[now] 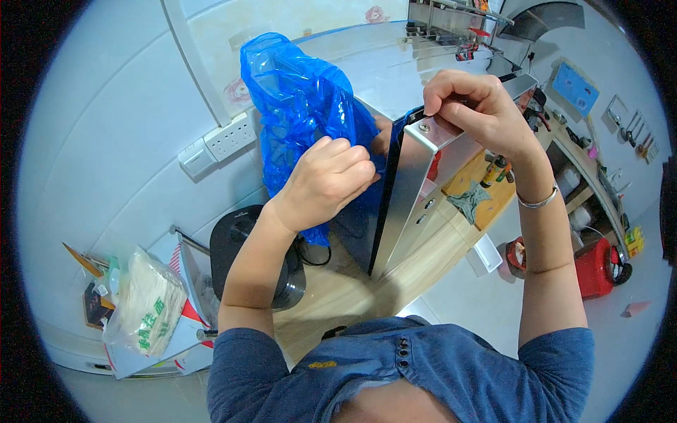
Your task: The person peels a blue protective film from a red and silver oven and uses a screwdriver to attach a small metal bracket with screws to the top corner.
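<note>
A crumpled, translucent blue plastic bag [293, 106] stands up against the side of a shiny metal-fronted appliance [403, 187]. My left hand [328, 176] is closed in a fist on the lower right part of the bag, its fingertips turned away from view. At the top edge of the appliance, beside a silver corner with a screw, my right hand [476, 106] is curled with thumb and forefinger close together. What lies between those fingers is hidden. A strip of blue film shows along the dark edge just left of them.
A white power strip [229, 139] is on the wall behind the bag. On the wood-grain counter sits a black appliance [236, 240] with a cord. Packaged noodles [151, 310] lie at left. Right of the metal front are a cutting board [486, 187] with a cloth and a red appliance [594, 268].
</note>
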`<state>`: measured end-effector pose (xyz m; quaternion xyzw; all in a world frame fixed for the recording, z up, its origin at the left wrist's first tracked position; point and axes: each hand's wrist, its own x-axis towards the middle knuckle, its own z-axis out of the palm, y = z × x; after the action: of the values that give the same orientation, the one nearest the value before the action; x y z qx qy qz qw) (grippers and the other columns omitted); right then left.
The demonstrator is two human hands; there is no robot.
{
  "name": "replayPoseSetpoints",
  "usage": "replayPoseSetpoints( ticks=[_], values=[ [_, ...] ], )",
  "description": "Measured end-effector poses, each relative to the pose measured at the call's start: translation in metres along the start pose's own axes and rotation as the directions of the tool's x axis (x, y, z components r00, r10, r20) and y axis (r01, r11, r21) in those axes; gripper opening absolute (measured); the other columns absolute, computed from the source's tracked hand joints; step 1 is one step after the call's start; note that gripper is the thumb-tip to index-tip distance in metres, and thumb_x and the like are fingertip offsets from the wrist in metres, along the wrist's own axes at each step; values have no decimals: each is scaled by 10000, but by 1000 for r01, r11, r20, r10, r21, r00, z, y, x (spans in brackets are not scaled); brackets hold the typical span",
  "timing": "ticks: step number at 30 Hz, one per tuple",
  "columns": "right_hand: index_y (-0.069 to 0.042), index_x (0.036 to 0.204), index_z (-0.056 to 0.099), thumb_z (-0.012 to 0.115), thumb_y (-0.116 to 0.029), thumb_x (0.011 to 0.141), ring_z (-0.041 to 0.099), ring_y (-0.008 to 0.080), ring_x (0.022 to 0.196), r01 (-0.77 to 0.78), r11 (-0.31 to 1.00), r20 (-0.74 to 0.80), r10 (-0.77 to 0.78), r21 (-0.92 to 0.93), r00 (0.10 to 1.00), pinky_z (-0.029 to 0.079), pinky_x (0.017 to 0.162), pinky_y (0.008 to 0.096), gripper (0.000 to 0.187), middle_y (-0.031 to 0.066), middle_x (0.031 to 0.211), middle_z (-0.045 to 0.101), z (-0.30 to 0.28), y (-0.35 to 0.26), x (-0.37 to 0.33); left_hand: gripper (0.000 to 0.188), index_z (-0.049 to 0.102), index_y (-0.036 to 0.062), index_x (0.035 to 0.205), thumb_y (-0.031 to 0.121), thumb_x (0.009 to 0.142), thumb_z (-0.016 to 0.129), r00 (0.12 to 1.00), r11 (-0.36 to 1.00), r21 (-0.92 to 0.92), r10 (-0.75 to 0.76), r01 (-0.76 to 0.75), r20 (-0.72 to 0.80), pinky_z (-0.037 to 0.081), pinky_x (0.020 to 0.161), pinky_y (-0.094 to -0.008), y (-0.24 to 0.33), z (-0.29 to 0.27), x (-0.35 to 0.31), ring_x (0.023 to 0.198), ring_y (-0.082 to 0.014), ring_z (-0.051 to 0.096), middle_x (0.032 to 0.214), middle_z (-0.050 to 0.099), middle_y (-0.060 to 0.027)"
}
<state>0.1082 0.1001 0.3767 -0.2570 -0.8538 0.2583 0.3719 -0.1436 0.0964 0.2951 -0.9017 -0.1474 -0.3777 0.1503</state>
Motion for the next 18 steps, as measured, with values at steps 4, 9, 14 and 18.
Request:
replayPoseSetpoints(
  ticks=[4, 9, 14, 18],
  values=[
    [-2, 833, 607, 506, 8, 829, 528, 62, 717, 51, 998, -21, -52, -42, 998, 452, 656, 211, 102, 2, 798, 589, 0, -2, 1, 173, 554, 70, 803, 69, 724, 708, 998, 992, -118, -40, 34, -50, 364, 610, -377, -4, 4, -12, 679, -267, 481, 808, 531, -74],
    [7, 857, 624, 508, -1, 822, 565, 73, 735, 25, 999, 8, -25, -32, 1000, 480, 680, 226, 122, 19, 791, 620, 1, -1, 0, 194, 582, 69, 841, 73, 705, 720, 968, 980, -136, -170, 146, -186, 366, 624, -388, 7, 7, -9, 693, -275, 497, 815, 533, -73],
    [4, 927, 622, 581, -10, 796, 596, 160, 843, 292, 909, -241, -367, -298, 898, 472, 768, 277, 138, 63, 898, 638, 11, -5, -7, 193, 576, 74, 810, 104, 674, 710, 996, 990, 123, -61, 70, -72, 348, 618, -364, 4, 5, -5, 678, -248, 502, 778, 519, -53],
    [-33, 932, 641, 705, -49, 691, 615, 194, 754, 314, 566, -70, -554, -762, 829, 491, 670, 296, 250, 109, 915, 626, 36, -29, -32, 153, 573, 77, 777, 87, 683, 693, 997, 1000, -7, -5, 4, -82, 339, 610, -357, -5, 5, -6, 670, -239, 494, 777, 524, -43]
  ],
)
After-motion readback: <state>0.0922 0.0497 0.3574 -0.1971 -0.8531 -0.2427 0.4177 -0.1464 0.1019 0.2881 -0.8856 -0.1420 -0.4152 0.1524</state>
